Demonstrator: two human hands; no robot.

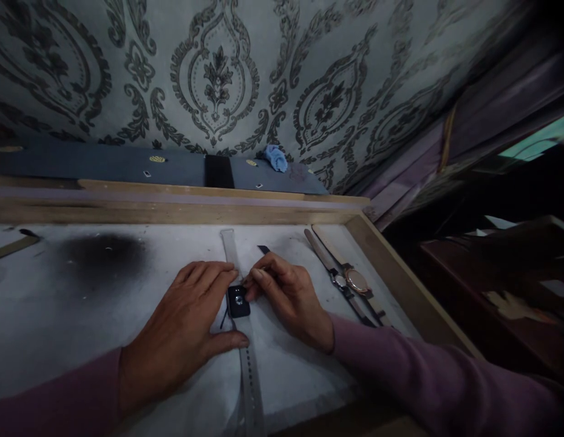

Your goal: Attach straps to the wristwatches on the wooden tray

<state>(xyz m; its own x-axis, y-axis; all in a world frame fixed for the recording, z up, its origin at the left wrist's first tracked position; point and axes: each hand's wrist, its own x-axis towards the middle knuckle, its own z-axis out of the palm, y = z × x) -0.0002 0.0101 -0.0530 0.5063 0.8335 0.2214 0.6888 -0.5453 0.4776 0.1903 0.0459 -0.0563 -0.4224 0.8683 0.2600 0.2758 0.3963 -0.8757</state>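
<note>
A smartwatch [238,302] lies back side up on the white surface, its dark case showing a round sensor. Its pale, translucent strap [252,382] runs toward me, with a row of holes, and a shorter strap piece [229,244] extends away. My left hand [186,321] steadies the watch, fingertips on the far strap end and thumb on the near strap. At the case's upper right edge, my right hand [286,291] is closed in a pinch; what sits between the fingertips is too small to make out. A dark flat tip [263,249] shows just behind that hand.
Two wristwatches [356,281] lie to the right near the wooden rim [400,273]. A strap [15,247] lies at far left. Beyond the back rim are a black phone-like slab [219,172] and a crumpled blue cloth [276,158]. A patterned wall stands behind.
</note>
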